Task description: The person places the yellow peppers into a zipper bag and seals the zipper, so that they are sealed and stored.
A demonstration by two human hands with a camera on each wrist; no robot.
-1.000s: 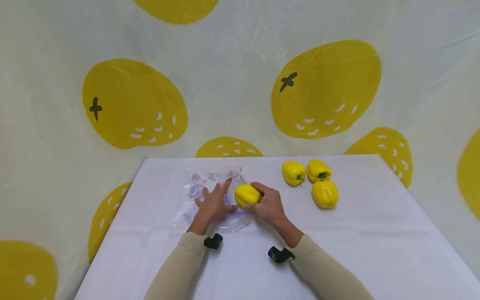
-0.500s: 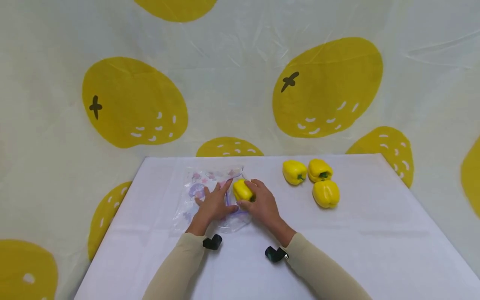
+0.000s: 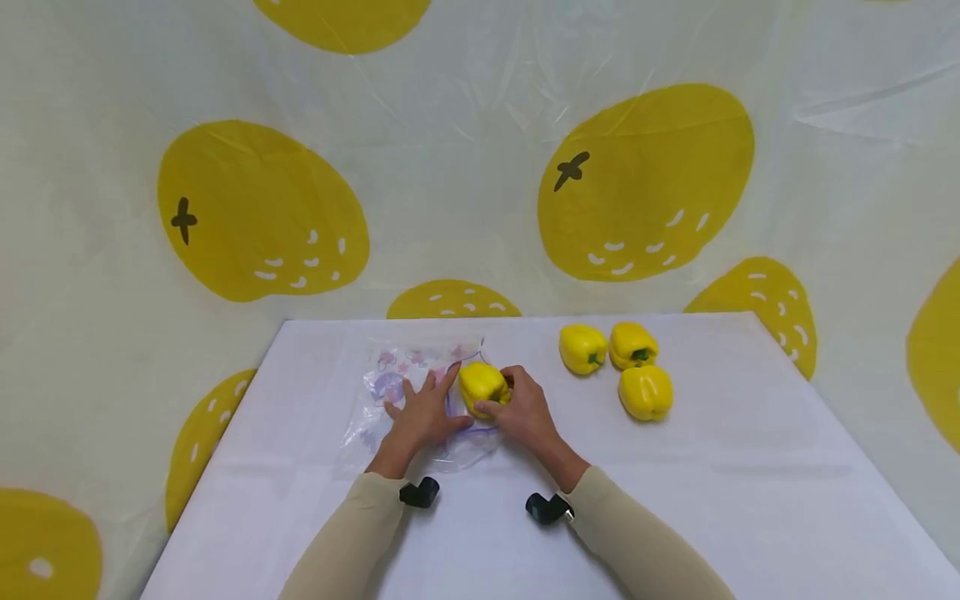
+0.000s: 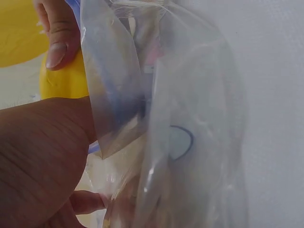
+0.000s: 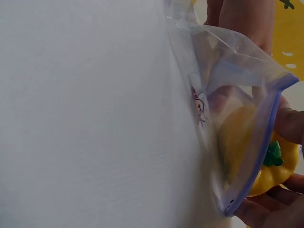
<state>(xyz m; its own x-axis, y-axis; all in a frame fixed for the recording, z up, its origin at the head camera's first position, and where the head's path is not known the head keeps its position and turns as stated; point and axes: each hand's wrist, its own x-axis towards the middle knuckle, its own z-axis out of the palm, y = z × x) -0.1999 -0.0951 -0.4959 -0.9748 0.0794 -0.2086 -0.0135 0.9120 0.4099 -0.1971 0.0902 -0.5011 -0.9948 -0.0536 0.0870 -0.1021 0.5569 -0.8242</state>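
A clear printed zip bag [image 3: 386, 387] with a purple-blue edge lies on the white table. At its mouth a yellow pepper [image 3: 481, 387] is held by my right hand [image 3: 527, 412], thumb and fingers on its right side. My left hand [image 3: 423, 414] rests on the bag with spread fingers, the thumb near the mouth. In the right wrist view the pepper [image 5: 237, 137], green stem showing, sits partly behind the bag's blue edge [image 5: 266, 147]. The left wrist view shows the bag's film [image 4: 199, 95] in front of part of the left hand [image 4: 42, 152].
Three more yellow peppers stand at the back right of the table: one on the left [image 3: 582, 349], one behind [image 3: 633, 344] and one in front [image 3: 646, 392]. Behind the table [image 3: 735, 467] hangs a curtain [image 3: 450, 167] with large yellow fruit prints.
My right hand has moved left with the pepper, further over the bag's mouth, and its hold on the pepper has shifted. The left hand has stayed spread on the bag.
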